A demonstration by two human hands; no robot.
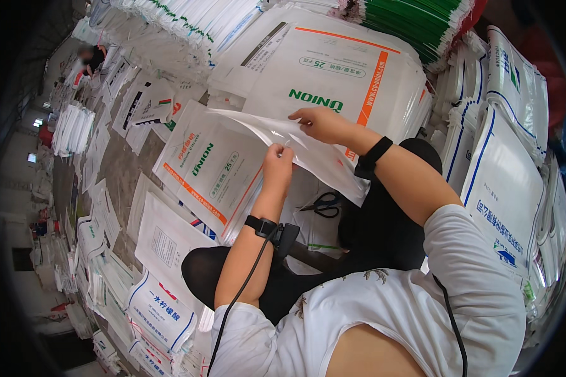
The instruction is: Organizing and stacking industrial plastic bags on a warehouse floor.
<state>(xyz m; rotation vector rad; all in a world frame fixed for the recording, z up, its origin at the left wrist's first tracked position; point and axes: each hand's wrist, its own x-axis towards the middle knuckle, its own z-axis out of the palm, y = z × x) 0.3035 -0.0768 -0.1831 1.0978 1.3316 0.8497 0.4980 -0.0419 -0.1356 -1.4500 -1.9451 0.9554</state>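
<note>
A white plastic sack [321, 157] is held up in front of me, its near face pale and faintly showing print from behind. My left hand [278, 164] is closed on its near edge, thumb pressed against the fingers. Higher and to the right, my right hand [322, 124] pinches the far edge of that sack. Under the sack, between my legs, lie scissors [324, 205] with dark handles. Just left of my left hand rests a flat printed sack [204, 166] with an orange stripe. Both wrists wear black straps, and the left carries a small dark device.
A thick pile of printed white sacks [352, 78] stands ahead. Bundles of green sacks [415, 28] and white sacks [170, 28] rise behind it. Blue-edged sacks [506, 188] are stacked at my right. More sacks [163, 308] cover the left floor. Another person [94, 60] is far left.
</note>
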